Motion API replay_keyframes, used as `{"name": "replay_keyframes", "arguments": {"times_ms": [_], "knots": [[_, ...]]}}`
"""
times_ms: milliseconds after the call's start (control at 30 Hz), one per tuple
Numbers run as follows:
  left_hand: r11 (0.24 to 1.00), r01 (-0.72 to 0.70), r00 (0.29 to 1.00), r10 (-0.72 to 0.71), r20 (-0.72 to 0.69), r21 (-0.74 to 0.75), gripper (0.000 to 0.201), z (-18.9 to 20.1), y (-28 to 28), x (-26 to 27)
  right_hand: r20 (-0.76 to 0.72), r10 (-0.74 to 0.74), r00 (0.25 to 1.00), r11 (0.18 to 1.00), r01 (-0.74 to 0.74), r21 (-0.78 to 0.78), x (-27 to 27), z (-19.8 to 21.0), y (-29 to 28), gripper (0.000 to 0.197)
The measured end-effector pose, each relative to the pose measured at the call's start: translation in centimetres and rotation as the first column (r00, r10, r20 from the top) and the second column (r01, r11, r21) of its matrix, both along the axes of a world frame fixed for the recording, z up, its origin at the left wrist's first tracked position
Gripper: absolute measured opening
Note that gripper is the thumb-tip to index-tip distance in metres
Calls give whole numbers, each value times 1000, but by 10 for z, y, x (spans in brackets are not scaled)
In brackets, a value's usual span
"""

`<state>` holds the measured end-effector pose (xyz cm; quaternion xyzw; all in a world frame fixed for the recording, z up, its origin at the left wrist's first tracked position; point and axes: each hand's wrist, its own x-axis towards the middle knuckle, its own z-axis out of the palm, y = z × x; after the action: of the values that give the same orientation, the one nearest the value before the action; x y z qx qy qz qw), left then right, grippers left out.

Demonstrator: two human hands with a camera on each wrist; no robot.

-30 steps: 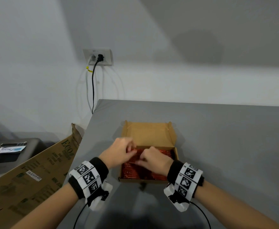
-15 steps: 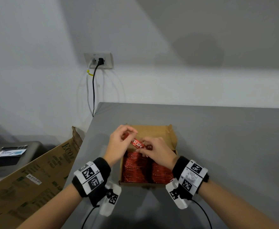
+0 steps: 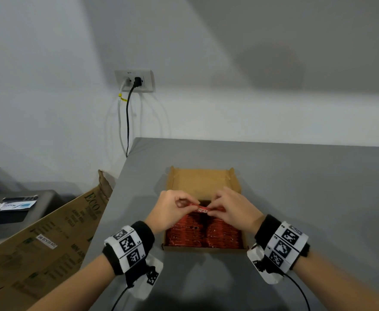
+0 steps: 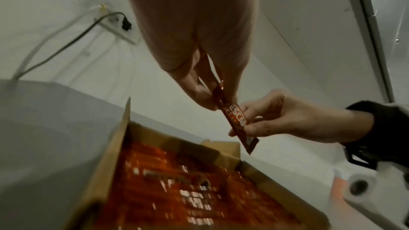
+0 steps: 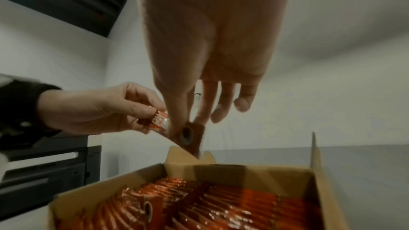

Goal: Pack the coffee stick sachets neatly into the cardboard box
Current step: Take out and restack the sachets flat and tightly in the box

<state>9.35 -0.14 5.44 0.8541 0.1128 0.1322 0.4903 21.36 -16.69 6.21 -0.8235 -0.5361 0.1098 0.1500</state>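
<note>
An open cardboard box [image 3: 203, 181] sits on the grey table, packed with two rows of red coffee stick sachets [image 3: 204, 234]. Both hands hold one red sachet [image 3: 200, 209] level above the box's far half. My left hand [image 3: 172, 208] pinches its left end between thumb and forefinger. My right hand [image 3: 231, 209] pinches the right end. In the left wrist view the held sachet [image 4: 236, 120] hangs above the sachets in the box [image 4: 177, 190]. The right wrist view shows the sachet [image 5: 175, 128] over the box [image 5: 321, 190], with my other right fingers loosely spread.
The grey table [image 3: 307, 187] stretches right and behind the box. A large brown carton [image 3: 45, 239] leans at the table's left edge. A dark printer [image 3: 16, 209] stands further left. A wall socket [image 3: 134, 80] with cables is behind.
Both hands have risen out of the box with one sachet pinched between them, and now hold it level over the far half. The camera view has shifted slightly.
</note>
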Motion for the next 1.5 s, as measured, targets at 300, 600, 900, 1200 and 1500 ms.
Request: {"name": "replay_keyframes", "arguments": {"times_ms": [300,600,900,1200,1500], "knots": [[814,342,933,-237,-269,469,50,-33,-33,6,-207,-466,860,834,505,222,28,-13,-38,9],[716,474,853,-227,-471,513,107,-39,-46,33,-156,-355,922,916,377,138,28,-31,-17,17],[712,468,859,-228,-459,524,90,-42,-47,32,122,-256,959,957,269,-110,25,-30,-1,18],[702,477,858,-241,-455,528,91,-45,-47,30,311,-39,950,916,158,-369,6,-18,20,22],[698,484,855,-251,-453,528,90,-45,-46,29,329,-147,933,904,262,-338,6,-11,14,20]]}}
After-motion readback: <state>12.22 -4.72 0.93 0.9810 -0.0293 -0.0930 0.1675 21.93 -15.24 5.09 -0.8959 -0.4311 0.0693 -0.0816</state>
